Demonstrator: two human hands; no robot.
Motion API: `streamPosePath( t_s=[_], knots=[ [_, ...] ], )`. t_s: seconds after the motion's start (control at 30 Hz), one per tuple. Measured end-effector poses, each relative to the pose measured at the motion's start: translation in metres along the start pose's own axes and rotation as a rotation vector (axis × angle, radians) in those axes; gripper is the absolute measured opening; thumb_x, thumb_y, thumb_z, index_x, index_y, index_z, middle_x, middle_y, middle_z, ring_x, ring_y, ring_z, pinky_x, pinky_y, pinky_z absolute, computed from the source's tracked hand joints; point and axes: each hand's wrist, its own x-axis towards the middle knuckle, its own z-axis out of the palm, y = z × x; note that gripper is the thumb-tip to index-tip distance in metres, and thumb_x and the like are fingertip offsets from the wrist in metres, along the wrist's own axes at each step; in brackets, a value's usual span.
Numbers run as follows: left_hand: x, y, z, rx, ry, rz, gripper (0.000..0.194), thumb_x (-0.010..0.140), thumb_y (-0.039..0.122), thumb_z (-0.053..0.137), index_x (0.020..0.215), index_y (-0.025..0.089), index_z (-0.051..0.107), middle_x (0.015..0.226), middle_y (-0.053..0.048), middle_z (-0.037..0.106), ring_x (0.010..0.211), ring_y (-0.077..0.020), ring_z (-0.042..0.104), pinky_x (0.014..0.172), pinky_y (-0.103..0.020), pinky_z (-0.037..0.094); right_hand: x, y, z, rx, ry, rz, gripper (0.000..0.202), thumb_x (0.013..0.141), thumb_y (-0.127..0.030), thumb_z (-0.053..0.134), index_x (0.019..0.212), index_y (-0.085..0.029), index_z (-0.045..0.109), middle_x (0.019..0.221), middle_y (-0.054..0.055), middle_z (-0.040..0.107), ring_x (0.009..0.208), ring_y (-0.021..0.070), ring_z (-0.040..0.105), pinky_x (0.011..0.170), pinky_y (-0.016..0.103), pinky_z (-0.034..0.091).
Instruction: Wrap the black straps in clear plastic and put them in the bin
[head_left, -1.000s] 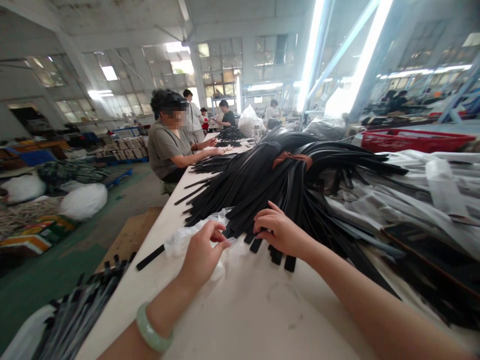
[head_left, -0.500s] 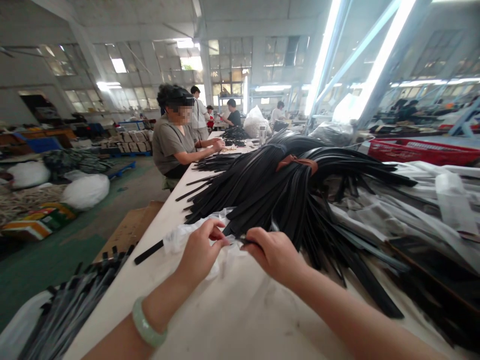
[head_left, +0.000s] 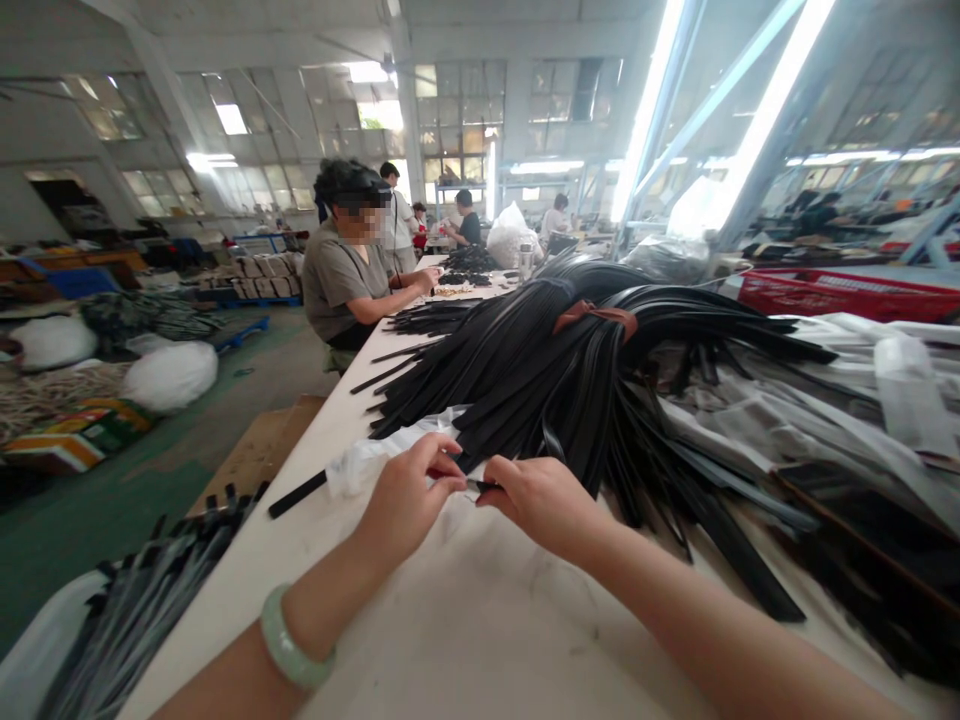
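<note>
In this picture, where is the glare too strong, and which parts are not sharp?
Head view: the tube lights at upper right glare, washing out their surroundings; head view: a window pane at left looks burnt out; head view: the black strip in the right hand looks soft, its edges hard to make out.

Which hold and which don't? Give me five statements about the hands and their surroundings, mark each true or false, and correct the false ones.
1. A pale green, ring-shaped bangle circles the left hand's wrist. True.
2. The right hand pinches a narrow black strip. True.
3. The band on the big bundle of long, flat black strips is blue. False: that bundle carries a reddish-brown band.
4. The red plastic crate appears left of the bundle. False: the crate is right of it.
5. The nearest co-worker wears a grey top. True.
</note>
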Motion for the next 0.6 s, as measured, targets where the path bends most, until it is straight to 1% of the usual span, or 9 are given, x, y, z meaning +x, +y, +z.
streamPosePath(
  t_s=[0.07,0.13,0.2,0.27,0.3,0.33,0.4,0.5,0.6],
  knots=[
    [-0.002,0.0,0.002,-0.005,-0.086,0.007,0.025,0.074,0.011,0.061,0.095,0.022,0.058,0.079,0.002,0.072,0.077,-0.0164,0.068,0.076,-0.028,0.05,0.0,-0.001,-0.002,0.015,-0.03,-0.021,0.02,0.089,-0.037,0.061,0.088,-0.017,0.058,0.07,0.003,0.07,0.064,0.0182,0.066,0.053,0.026,0.03],
    [-0.002,0.0,0.0,0.033,-0.111,0.012,0.025,0.074,0.011,0.061,0.095,0.022,0.06,0.08,0.001,0.073,0.079,-0.0174,0.069,0.077,-0.029,0.05,-0.001,0.002,-0.007,0.058,-0.06,-0.006,0.026,0.084,-0.041,0.065,0.094,-0.018,0.059,0.072,0.003,0.07,0.066,0.0189,0.066,0.054,0.025,0.033],
    [0.0,-0.001,-0.006,0.095,-0.053,-0.002,0.025,0.073,0.011,0.062,0.096,0.022,0.06,0.079,0.001,0.073,0.08,-0.0189,0.069,0.078,-0.03,0.05,-0.001,0.008,-0.013,0.093,-0.101,0.022,0.027,0.081,-0.041,0.068,0.095,-0.019,0.061,0.072,0.002,0.07,0.066,0.0185,0.065,0.054,0.024,0.035],
    [0.003,-0.002,-0.014,0.158,0.011,-0.016,0.026,0.074,0.011,0.062,0.097,0.021,0.06,0.078,0.0,0.073,0.081,-0.0199,0.07,0.079,-0.031,0.051,-0.001,0.017,-0.017,0.089,-0.125,0.005,0.015,0.085,-0.035,0.065,0.085,-0.02,0.063,0.07,0.001,0.068,0.064,0.0174,0.064,0.054,0.024,0.035],
    [0.005,-0.004,-0.017,0.191,0.02,-0.009,0.027,0.074,0.01,0.061,0.099,0.021,0.06,0.078,0.0,0.074,0.081,-0.0201,0.07,0.079,-0.031,0.05,-0.001,0.02,-0.018,0.071,-0.118,-0.016,0.014,0.087,-0.031,0.061,0.077,-0.021,0.063,0.068,0.001,0.067,0.063,0.0169,0.063,0.054,0.024,0.035],
    [0.005,-0.005,-0.02,0.227,0.006,0.013,0.028,0.075,0.009,0.06,0.101,0.021,0.06,0.079,-0.001,0.074,0.081,-0.0202,0.07,0.08,-0.031,0.05,-0.001,0.023,-0.018,0.045,-0.095,-0.035,0.02,0.089,-0.028,0.058,0.071,-0.02,0.061,0.066,0.001,0.066,0.062,0.0167,0.062,0.054,0.025,0.035],
    [0.005,-0.009,-0.022,0.299,-0.069,0.097,0.033,0.077,0.008,0.058,0.108,0.021,0.06,0.083,-0.002,0.074,0.083,-0.0201,0.07,0.08,-0.031,0.05,0.0,0.024,-0.015,-0.001,-0.023,-0.072,0.028,0.091,-0.026,0.053,0.065,-0.02,0.059,0.063,0.002,0.064,0.06,0.0167,0.061,0.058,0.027,0.036],
    [0.002,-0.014,-0.019,0.391,-0.151,0.221,0.042,0.08,0.006,0.053,0.117,0.023,0.058,0.09,-0.004,0.074,0.087,-0.0195,0.07,0.079,-0.029,0.05,0.0,0.022,-0.014,-0.006,0.06,-0.146,0.029,0.091,-0.025,0.053,0.063,-0.019,0.059,0.06,0.001,0.063,0.059,0.0152,0.059,0.068,0.03,0.036],
    [0.0,-0.013,-0.02,0.433,-0.121,0.228,0.044,0.08,0.006,0.053,0.121,0.023,0.057,0.094,-0.005,0.074,0.089,-0.0201,0.069,0.08,-0.029,0.05,-0.001,0.023,-0.022,0.009,0.088,-0.193,0.024,0.092,-0.023,0.052,0.07,-0.019,0.062,0.063,0.001,0.064,0.064,0.0141,0.059,0.076,0.031,0.033]
  ],
)
